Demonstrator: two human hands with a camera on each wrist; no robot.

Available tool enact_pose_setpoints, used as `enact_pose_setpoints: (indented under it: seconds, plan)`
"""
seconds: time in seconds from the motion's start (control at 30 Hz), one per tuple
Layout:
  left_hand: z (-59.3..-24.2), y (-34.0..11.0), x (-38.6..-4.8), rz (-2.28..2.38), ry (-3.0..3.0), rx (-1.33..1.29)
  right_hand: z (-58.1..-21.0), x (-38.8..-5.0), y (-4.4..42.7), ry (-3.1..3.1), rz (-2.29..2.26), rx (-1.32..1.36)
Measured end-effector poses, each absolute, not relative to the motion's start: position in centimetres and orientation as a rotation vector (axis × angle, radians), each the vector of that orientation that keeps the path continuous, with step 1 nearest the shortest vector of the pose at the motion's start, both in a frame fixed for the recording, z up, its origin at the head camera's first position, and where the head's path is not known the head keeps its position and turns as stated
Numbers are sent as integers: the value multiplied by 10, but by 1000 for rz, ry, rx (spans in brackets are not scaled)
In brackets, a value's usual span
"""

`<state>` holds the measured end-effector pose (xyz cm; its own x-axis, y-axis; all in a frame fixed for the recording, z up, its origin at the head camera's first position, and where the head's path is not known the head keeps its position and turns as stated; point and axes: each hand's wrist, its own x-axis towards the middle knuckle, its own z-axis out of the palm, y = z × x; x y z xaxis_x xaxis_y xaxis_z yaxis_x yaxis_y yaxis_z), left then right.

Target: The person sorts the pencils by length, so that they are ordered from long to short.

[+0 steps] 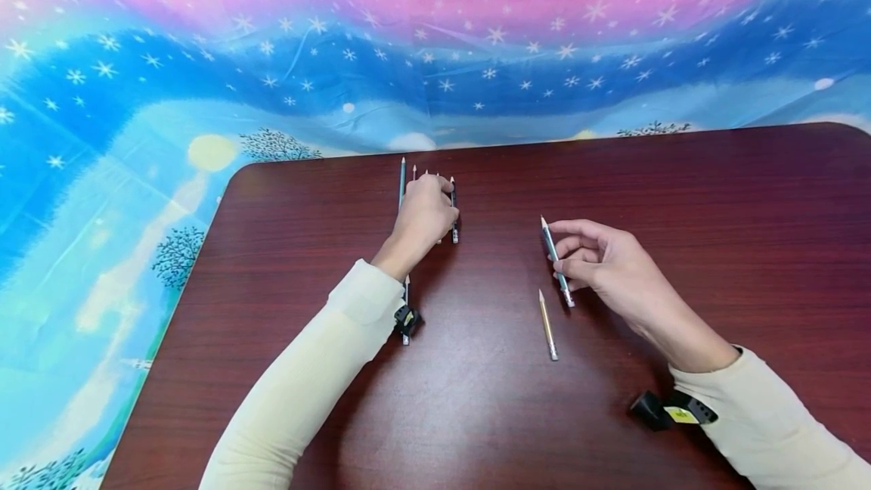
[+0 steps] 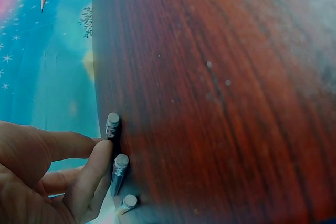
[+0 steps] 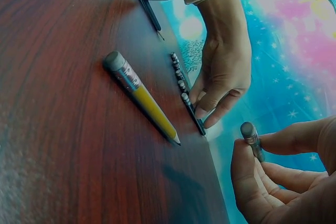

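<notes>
My left hand [image 1: 423, 210] is over a row of pencils near the table's far edge. Its thumb and fingertips pinch the dark pencil [image 1: 454, 227] at the row's right end, which lies on the table. Partly covered by that hand are several other pencils, including a blue-green pencil [image 1: 402, 176] at the left end. My right hand [image 1: 615, 267] holds a silvery-blue pencil [image 1: 556, 259] between thumb and fingers, raised above the table with its point away from me. Just below it lies a short yellow pencil [image 3: 149, 106], eraser end toward me.
Another dark pencil [image 3: 146, 4] lies partly under the left wrist, nearer me than the row. The reddish-brown table [image 1: 463, 414] ends at the back against a snowflake-patterned cloth [image 1: 422, 44]. A black camera [image 1: 653, 408] sticks out from the right wrist.
</notes>
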<state>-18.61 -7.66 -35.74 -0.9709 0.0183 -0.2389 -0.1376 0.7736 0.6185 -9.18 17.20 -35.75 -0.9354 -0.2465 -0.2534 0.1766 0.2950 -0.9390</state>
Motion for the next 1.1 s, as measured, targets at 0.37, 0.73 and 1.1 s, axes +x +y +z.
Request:
enact_pose_setpoints:
  seconds: [0.37, 0.73, 1.1]
  plan:
    - [-358, -77, -186, 960, 2774, -85, -358, -93, 171, 2224, -1678, -69]
    - [-358, -77, -186, 947, 2765, -96, -355, -93, 170, 2241, -1658, -63]
    - [-357, -84, -184, 1007, 2778, -102, -358, -97, 165, 2234, -1671, -55]
